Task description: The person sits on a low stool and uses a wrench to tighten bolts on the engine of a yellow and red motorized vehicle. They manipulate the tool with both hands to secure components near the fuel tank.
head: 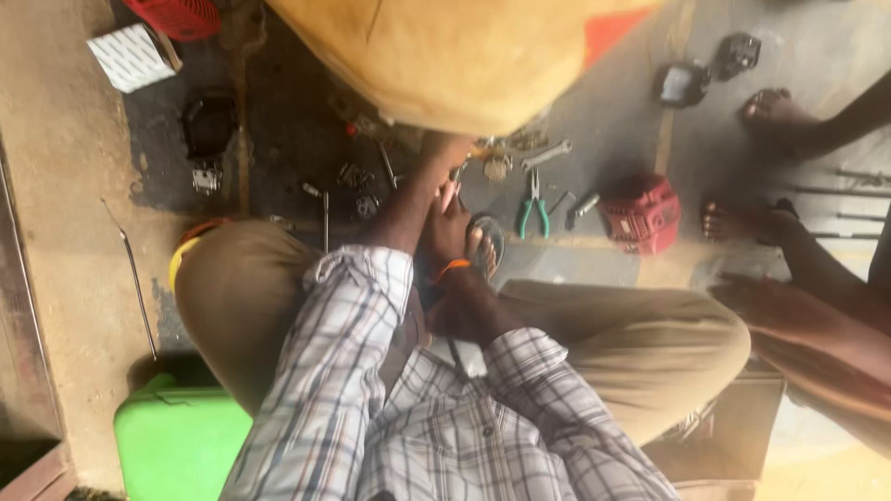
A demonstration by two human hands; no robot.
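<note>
I sit on the ground in a checked shirt and khaki trousers, with both arms reaching forward. My left hand goes up to the underside of a large yellow-orange rounded body, and its fingers are partly hidden there. My right hand, with an orange band at the wrist, is closed around a thin pale-handled tool that points at the same spot. A foot in a sandal lies just right of that hand.
Teal-handled pliers, a wrench, small metal parts and a red engine cover lie on the concrete. Another person's bare feet are at the right. A green container stands bottom left, a white box top left.
</note>
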